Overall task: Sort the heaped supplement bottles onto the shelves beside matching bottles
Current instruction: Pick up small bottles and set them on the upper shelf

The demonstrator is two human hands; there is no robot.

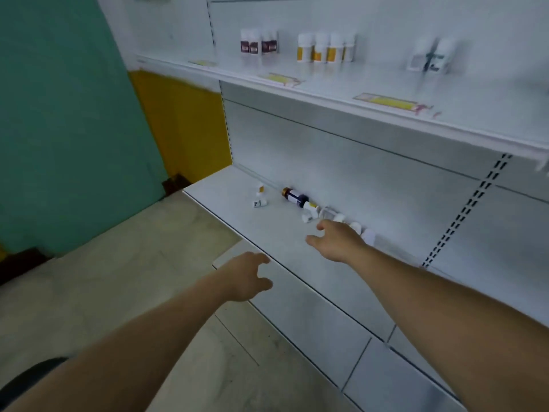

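1. Heaped bottles lying on the bottom shelf against the back panel: a dark bottle with a gold cap on its side, small white ones spilled around it, two more a little apart to the left.
2. Right hand spread over the shelf just beside the heap, fingers loose, holding nothing, hiding some white bottles behind it.
3. Left hand lower, at the shelf's front edge, fingers relaxed and empty.
4. Upper shelf carrying upright rows: maroon-labelled bottles, yellow-labelled bottles, a blurred white pair.
5. Smooth white metal shelving; pale floor tiles; teal wall.
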